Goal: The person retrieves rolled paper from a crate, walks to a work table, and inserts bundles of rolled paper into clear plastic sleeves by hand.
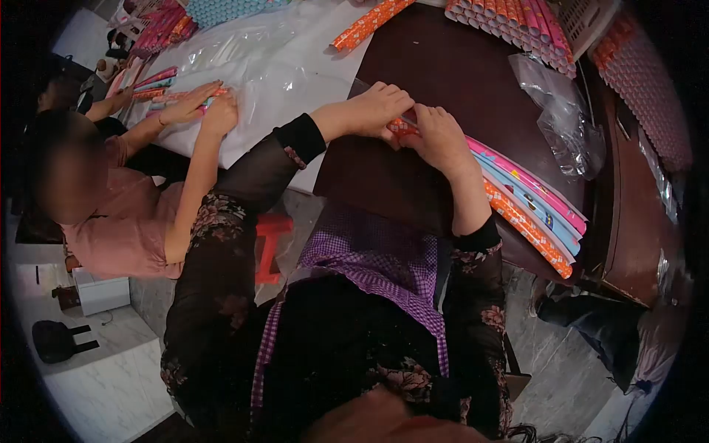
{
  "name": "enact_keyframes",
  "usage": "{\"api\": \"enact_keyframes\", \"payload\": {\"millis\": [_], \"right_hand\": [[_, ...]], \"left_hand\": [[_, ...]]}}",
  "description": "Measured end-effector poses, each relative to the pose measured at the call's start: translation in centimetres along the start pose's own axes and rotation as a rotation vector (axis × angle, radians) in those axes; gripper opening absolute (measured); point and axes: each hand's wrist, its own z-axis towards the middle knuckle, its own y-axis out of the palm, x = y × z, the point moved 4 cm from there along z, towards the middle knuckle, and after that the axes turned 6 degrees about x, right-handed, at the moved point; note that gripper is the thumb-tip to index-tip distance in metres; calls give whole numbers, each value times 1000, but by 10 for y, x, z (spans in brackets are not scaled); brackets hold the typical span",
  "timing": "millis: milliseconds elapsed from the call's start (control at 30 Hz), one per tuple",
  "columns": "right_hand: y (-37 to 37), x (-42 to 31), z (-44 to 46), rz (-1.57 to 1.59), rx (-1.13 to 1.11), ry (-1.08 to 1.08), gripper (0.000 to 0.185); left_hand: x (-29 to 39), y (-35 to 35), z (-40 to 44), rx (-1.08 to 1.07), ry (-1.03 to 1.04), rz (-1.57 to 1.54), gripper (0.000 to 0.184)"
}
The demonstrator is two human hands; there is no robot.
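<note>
A bundle of wrapping paper rolls (528, 196) in pink, light blue and orange prints lies slantwise over the dark tabletop, fanned out at its lower right end. My right hand (441, 139) is closed around the narrow upper end of this bundle. Close beside it, my left hand (373, 111) has its fingers curled at the same end, where a bit of orange paper (402, 127) shows between the hands. A clear plastic edge shows by my left fingers; how far it covers the rolls is hidden.
A lone orange roll (371, 24) lies ahead on the white sheet (295, 81). Stacked rolls (509, 29) stand at the back right, near crumpled clear plastic (557, 114). To my left a co-worker (129, 221) handles more rolls. A red stool (271, 247) stands below.
</note>
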Motion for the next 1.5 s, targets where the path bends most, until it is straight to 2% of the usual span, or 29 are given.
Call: {"api": "enact_keyframes", "payload": {"millis": [133, 267, 400, 533, 633, 733, 800, 900, 1000, 1167, 1233, 1500], "right_hand": [[-4, -1, 2, 44, -3, 35, 50], [-5, -1, 6, 99, -29, 109, 61], [-10, -4, 8, 166, -93, 168, 78], [-10, -3, 9, 207, -132, 204, 87], [-11, 1, 4, 194, -49, 127, 93], [-31, 9, -10, 124, -153, 142, 98], [-53, 24, -38, -65, -279, 249, 104], [-84, 43, -83, -189, -245, 223, 108], [-102, 59, -106, -201, -296, 278, 108], [-89, 62, -103, -117, -272, 233, 93], [-88, 61, -101, -139, -196, 162, 87], [-81, 44, -89, -140, -168, 122, 82]], "left_hand": [[1, 5, -3, 67, 33, 8, 75], [3, 6, -7, 179, 54, -22, 73], [9, 2, -1, 125, 113, 4, 71], [11, 8, 1, 79, 152, 64, 67], [8, 8, 3, 68, 158, 49, 66], [12, 4, 6, 92, 177, 18, 68], [15, -3, 4, 121, 192, 9, 69], [15, 1, 6, 79, 158, 17, 73], [12, 8, 5, 18, 90, -17, 77], [15, 7, 3, -7, 98, 64, 83], [15, 5, 1, 4, 97, 56, 84], [29, 8, 11, 28, 102, 56, 92]]}}
